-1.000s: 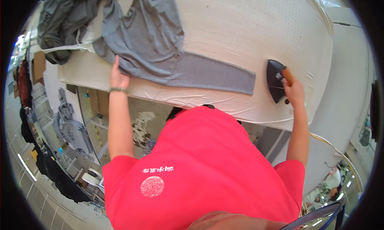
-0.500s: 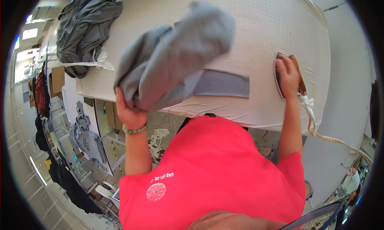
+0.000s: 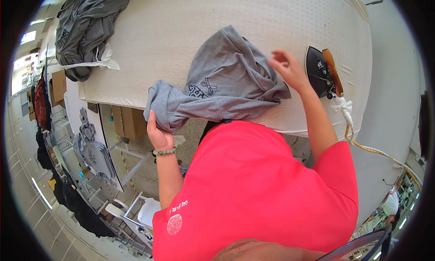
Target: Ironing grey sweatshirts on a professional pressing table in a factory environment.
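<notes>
The grey T-shirt point(image 3: 226, 86) lies bunched on the near part of the padded white tabletop point(image 3: 190, 29), one end spilling over the front edge, a dark printed motif showing on its upper face. It looks light, soft and limp, a knit that folds and sags wherever it is unsupported, so it is best taken by a gathered handful of cloth or by a hem or seam rather than by a single loose layer, which would likely slide and stretch. The left hand point(image 3: 158, 136) holds the overhanging end, its fingers curled shut around a wad of the fabric just below the tabletop's front edge; the bulk of the shirt rises up and to the right of those fingers. The right hand point(image 3: 287, 68) hovers at the shirt's far right edge, fingers loosely spread and holding nothing, the cloth lying just left of and below them. Just beyond that hand, on its right, a dark iron point(image 3: 322, 70) with a brown handle rests on the tabletop, its cord point(image 3: 362, 138) trailing off the edge. Well away to the far left of both hands sits a heap of grey garments point(image 3: 84, 25).
</notes>
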Tool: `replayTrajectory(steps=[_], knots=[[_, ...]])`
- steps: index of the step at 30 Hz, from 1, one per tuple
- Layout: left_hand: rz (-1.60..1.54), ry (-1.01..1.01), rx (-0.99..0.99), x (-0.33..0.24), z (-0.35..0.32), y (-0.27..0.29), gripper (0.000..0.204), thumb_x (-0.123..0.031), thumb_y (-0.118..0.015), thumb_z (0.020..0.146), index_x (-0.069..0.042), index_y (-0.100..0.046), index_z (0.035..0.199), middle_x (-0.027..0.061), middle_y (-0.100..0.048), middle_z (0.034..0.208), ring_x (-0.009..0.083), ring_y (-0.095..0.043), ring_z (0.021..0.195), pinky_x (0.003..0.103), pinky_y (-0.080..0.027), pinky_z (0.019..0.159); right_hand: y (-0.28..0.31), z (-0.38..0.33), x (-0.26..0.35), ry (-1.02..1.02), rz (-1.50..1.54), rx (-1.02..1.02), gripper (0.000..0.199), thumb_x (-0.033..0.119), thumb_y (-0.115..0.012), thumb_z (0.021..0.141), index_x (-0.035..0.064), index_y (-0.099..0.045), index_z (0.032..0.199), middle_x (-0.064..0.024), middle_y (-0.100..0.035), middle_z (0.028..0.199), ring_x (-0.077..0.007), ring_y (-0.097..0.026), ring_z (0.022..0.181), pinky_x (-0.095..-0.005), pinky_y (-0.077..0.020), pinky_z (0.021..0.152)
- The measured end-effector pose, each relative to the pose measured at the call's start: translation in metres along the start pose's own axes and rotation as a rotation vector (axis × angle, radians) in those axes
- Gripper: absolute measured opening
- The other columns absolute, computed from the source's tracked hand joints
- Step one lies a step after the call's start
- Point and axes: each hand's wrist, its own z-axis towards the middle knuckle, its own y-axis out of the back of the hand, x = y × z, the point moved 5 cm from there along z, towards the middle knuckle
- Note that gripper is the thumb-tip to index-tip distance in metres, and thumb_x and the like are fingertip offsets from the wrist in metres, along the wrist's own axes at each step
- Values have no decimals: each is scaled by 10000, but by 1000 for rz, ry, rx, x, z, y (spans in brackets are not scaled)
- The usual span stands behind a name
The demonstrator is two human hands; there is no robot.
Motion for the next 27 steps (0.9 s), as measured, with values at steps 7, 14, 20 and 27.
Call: replayTrajectory(steps=[7, 14, 20, 27], knots=[[-14, -68, -106, -39, 40, 5, 489, -292, -580, 1038, 42, -573, 1396, 154, -617, 1413, 304, -600, 1288, 455, -457, 1126, 14, -70, -13, 113, -866, 105, 370, 135, -766, 864, 49, -698, 1218, -80, -726, 991, -175, -696, 926, -295, -547, 863], [291, -946, -64, -328, 56, -43, 638, -415, -431, 1016, 58, -541, 1430, 231, -569, 1462, 418, -540, 1365, 545, -414, 1175, -23, -78, 101, 63, 158, 3, 188, 123, -701, 985, 18, -715, 1140, -15, -680, 934, -75, -631, 888, -255, -509, 763], [494, -1039, -23, -387, 152, -78, 539, -318, -481, 1044, 100, -592, 1365, 219, -639, 1376, 349, -625, 1263, 473, -465, 1123, -58, -123, 93, -91, 573, -100, 217, 134, -634, 1034, 20, -699, 1207, -37, -690, 922, -78, -653, 846, -236, -518, 714], [1462, -868, 214, -99, 332, -55, 394, -256, -728, 925, -31, -655, 1239, 232, -669, 1250, 365, -660, 1112, 459, -516, 978, -96, -161, -24, -486, 1059, -834, 382, 253, -591, 1062, 28, -607, 1370, -98, -732, 1015, -161, -711, 858, -298, -590, 747]])
